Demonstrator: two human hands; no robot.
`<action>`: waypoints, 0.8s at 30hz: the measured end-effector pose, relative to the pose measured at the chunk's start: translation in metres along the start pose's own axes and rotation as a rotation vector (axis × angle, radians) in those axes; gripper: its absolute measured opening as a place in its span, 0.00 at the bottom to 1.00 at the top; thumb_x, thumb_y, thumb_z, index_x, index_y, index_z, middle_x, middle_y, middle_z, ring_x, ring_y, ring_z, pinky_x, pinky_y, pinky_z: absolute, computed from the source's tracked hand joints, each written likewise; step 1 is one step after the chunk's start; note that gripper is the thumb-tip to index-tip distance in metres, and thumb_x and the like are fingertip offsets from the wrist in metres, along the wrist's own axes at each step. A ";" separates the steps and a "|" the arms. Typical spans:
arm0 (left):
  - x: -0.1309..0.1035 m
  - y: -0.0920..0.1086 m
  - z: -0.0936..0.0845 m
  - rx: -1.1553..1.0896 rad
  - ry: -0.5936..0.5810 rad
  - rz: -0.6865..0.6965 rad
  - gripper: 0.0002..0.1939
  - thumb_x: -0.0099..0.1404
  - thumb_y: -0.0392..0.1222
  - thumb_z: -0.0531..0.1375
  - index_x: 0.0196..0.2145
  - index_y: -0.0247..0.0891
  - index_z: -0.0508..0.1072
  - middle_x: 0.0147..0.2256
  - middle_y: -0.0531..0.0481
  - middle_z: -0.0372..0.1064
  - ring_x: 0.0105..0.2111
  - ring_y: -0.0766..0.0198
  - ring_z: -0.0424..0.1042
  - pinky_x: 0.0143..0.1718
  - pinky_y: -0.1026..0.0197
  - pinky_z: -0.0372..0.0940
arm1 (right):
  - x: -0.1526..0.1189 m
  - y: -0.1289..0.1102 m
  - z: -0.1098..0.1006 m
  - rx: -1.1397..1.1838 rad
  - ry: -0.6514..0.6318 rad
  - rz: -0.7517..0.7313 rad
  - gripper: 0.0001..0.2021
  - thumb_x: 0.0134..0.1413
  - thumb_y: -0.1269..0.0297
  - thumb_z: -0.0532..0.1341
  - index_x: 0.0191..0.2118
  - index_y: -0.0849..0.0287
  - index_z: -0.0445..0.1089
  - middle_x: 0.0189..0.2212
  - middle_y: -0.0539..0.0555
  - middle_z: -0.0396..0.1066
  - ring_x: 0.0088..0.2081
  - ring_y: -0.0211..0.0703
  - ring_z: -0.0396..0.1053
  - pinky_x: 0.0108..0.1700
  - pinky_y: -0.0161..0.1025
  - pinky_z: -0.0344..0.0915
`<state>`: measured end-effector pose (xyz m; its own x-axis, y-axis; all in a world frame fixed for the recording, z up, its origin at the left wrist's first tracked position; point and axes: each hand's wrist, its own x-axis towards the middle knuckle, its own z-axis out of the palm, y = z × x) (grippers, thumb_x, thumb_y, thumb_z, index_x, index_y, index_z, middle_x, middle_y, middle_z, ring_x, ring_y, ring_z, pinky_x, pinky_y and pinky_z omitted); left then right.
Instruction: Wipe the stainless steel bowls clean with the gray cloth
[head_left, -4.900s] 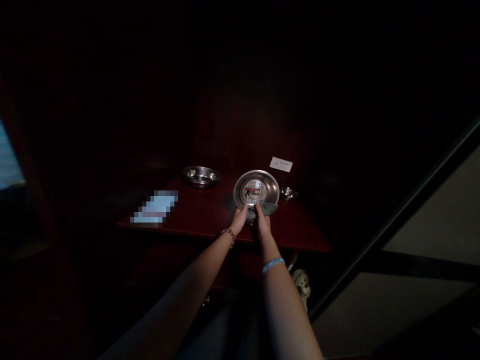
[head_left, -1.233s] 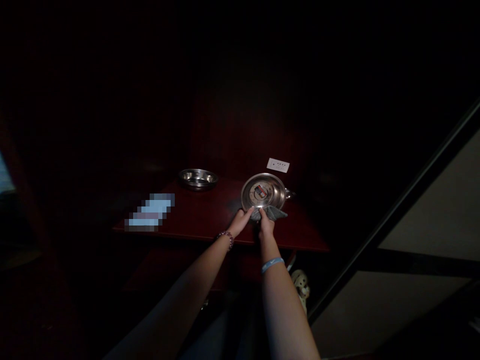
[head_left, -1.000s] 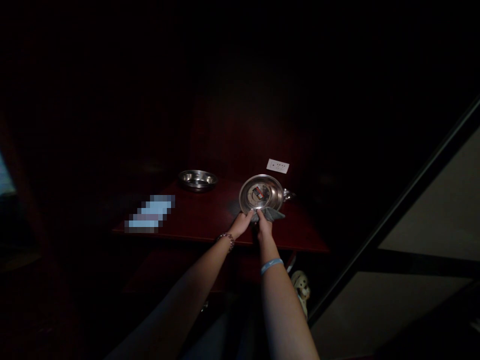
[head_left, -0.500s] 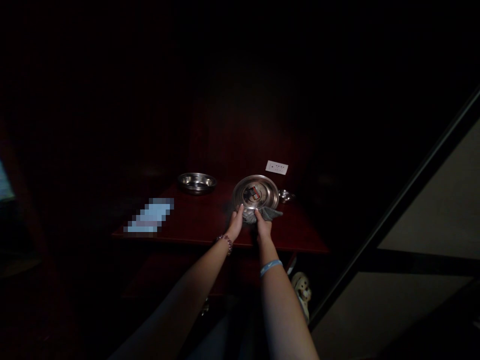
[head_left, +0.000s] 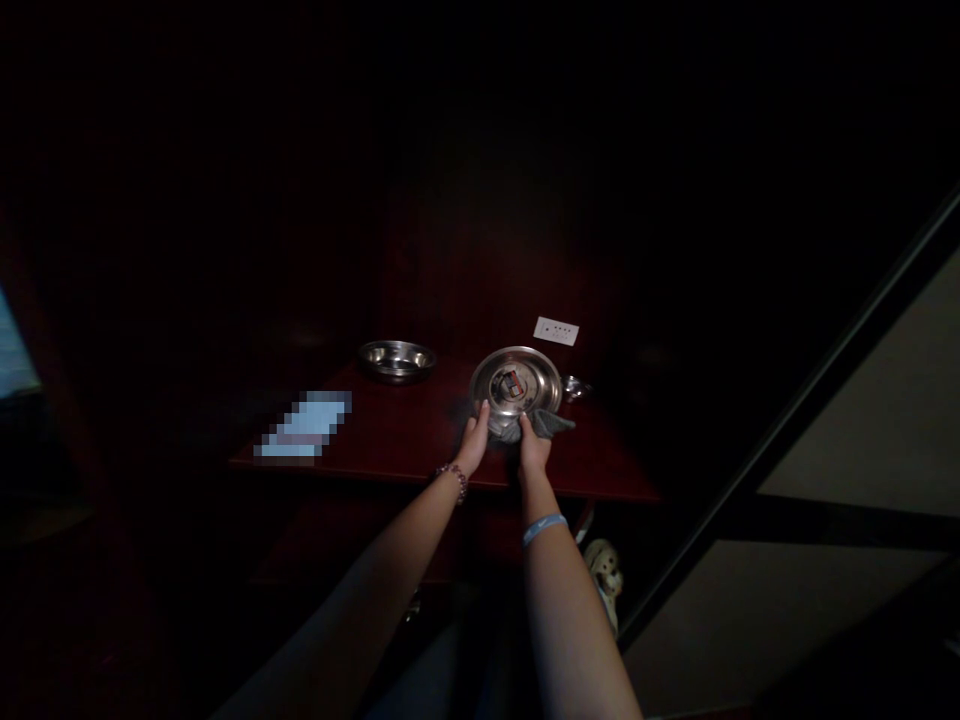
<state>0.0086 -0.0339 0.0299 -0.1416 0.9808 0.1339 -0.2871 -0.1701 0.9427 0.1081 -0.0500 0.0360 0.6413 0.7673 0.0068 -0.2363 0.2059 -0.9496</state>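
Note:
A round metal plate (head_left: 541, 382) with a dark and red label at its centre is held up, tilted toward me, over the dark red tabletop (head_left: 420, 445). My left hand (head_left: 473, 440) grips its lower left rim, thumb on the front. At the lower right rim, my right hand (head_left: 533, 445) is closed with its thumb on the plate. A grey cloth (head_left: 552, 424) is bunched under that hand and along the plate's lower edge. The fingers behind the plate are hidden.
A shiny steel basin (head_left: 397, 362) stands at the back left of the table. Behind the plate on the right sits a small metal bowl (head_left: 576, 388). A white wall socket (head_left: 556, 331) is above it. A blurred pale-blue rectangle (head_left: 307, 425) lies front left. Light-coloured clogs (head_left: 604, 570) are below right.
My right hand has shifted slightly right along the plate's lower rim with the cloth. The plate's label has turned a little. The whole view has shifted slightly.

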 end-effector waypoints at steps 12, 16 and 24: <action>-0.001 -0.010 0.006 0.004 -0.248 0.198 0.19 0.60 0.47 0.65 0.47 0.34 0.78 0.50 0.39 0.78 0.58 0.55 0.71 0.64 0.52 0.57 | -0.006 0.004 0.002 0.158 -0.084 0.041 0.17 0.47 0.65 0.68 0.45 0.65 0.77 0.41 0.57 0.81 0.42 0.44 0.78 0.44 0.36 0.74; 0.004 -0.013 0.003 0.021 -0.191 0.177 0.17 0.64 0.49 0.61 0.44 0.33 0.79 0.46 0.38 0.80 0.58 0.53 0.71 0.62 0.52 0.60 | -0.004 0.006 0.003 0.139 -0.093 0.035 0.19 0.46 0.66 0.69 0.46 0.64 0.77 0.43 0.56 0.80 0.44 0.44 0.78 0.46 0.36 0.73; 0.009 -0.009 -0.001 -0.037 0.061 0.092 0.21 0.70 0.50 0.55 0.49 0.30 0.76 0.50 0.37 0.77 0.52 0.53 0.75 0.55 0.57 0.67 | 0.004 0.014 0.004 0.047 -0.159 -0.086 0.22 0.44 0.63 0.70 0.48 0.63 0.77 0.48 0.56 0.79 0.48 0.44 0.76 0.53 0.37 0.70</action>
<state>0.0087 -0.0235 0.0219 -0.2258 0.9536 0.1991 -0.3048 -0.2633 0.9153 0.1044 -0.0413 0.0240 0.5378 0.8313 0.1405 -0.2218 0.3003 -0.9277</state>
